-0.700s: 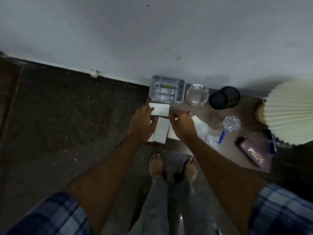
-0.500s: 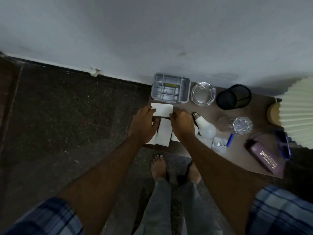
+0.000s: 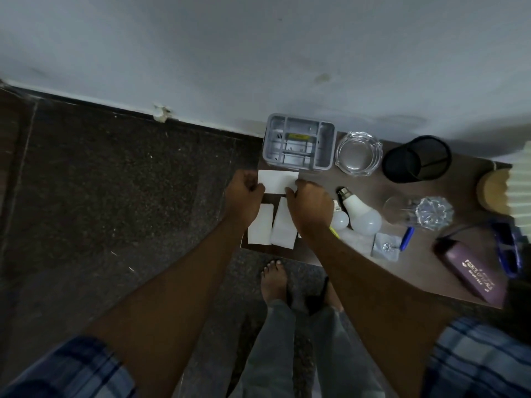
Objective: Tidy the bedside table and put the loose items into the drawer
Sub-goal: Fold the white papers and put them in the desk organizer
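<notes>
A brown bedside table stands against the wall. At its left end lie white folded papers: one crosswise sheet and two upright ones nearer the front edge. My left hand pinches the crosswise sheet's left edge. My right hand pinches its right lower corner. Two white light bulbs lie just right of my right hand. No drawer is visible.
A grey compartment organiser, a glass ashtray and a black mesh cup line the back. A tipped glass, a blue pen, a small packet, a purple case, blue glasses and a pleated lamp fill the right.
Both hands have shifted from resting flat on the papers to curled fingers pinching the two ends of the crosswise sheet. The head view has moved slightly left and closer.
</notes>
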Action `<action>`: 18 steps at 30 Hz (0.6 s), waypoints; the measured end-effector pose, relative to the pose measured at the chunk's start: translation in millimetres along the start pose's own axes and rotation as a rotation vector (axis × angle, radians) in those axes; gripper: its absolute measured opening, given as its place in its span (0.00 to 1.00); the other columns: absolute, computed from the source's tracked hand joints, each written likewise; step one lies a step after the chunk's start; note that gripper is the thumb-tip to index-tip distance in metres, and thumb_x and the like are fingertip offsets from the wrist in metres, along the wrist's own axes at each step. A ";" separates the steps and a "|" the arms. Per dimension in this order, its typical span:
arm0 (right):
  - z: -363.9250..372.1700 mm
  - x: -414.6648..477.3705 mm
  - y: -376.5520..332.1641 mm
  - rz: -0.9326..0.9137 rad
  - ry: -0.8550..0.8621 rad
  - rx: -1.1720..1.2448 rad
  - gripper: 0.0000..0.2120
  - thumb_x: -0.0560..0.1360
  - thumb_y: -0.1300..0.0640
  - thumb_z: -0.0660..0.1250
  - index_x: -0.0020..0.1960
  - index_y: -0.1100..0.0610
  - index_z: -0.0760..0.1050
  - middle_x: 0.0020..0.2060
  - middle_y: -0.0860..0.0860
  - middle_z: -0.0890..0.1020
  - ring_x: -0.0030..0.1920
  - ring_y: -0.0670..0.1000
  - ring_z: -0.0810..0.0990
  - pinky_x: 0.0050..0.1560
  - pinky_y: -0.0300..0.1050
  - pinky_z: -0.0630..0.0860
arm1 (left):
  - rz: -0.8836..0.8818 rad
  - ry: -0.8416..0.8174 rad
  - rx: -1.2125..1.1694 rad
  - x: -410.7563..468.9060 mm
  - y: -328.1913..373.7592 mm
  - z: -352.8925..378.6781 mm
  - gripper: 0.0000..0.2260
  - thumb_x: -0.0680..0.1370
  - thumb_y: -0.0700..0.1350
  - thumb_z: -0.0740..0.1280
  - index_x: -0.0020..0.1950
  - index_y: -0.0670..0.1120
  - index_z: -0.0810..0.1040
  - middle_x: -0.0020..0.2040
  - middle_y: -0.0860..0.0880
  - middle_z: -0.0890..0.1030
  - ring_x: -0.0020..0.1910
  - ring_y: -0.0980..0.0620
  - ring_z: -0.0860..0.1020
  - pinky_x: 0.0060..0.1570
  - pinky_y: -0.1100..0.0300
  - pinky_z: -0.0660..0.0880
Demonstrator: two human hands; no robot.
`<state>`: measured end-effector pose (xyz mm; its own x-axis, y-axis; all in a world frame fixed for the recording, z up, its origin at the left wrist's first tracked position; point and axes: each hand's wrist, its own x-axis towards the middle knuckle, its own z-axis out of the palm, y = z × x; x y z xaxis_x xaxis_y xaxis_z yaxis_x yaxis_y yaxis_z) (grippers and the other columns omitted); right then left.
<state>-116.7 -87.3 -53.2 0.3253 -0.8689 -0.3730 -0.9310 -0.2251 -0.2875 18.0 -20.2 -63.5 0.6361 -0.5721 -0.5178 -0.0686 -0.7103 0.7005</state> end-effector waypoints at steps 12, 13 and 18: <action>10.7 1.8 -12.8 -0.089 0.040 0.024 0.14 0.80 0.46 0.64 0.56 0.54 0.80 0.48 0.53 0.85 0.48 0.56 0.84 0.44 0.44 0.74 | -0.320 0.023 -0.269 16.2 1.9 -9.7 0.16 0.76 0.39 0.75 0.63 0.42 0.81 0.58 0.43 0.84 0.52 0.46 0.84 0.49 0.50 0.84; 11.7 2.3 -13.1 -0.091 0.041 0.027 0.14 0.80 0.46 0.64 0.57 0.54 0.80 0.48 0.53 0.85 0.49 0.57 0.84 0.44 0.44 0.74 | -0.321 0.021 -0.260 17.8 1.9 -11.2 0.15 0.76 0.39 0.74 0.63 0.42 0.81 0.58 0.42 0.84 0.52 0.46 0.84 0.49 0.51 0.84; 12.0 2.0 -11.4 -0.079 0.047 0.084 0.15 0.79 0.45 0.65 0.60 0.53 0.80 0.50 0.53 0.85 0.51 0.57 0.83 0.48 0.48 0.77 | -0.347 -0.008 -0.319 15.0 1.2 -16.5 0.12 0.77 0.35 0.73 0.61 0.37 0.81 0.58 0.39 0.83 0.52 0.44 0.84 0.50 0.51 0.84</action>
<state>-103.5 -81.2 -61.2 0.3872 -0.8701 -0.3051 -0.8849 -0.2577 -0.3880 40.1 -22.9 -62.3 0.5735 -0.3276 -0.7508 0.3875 -0.6990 0.6010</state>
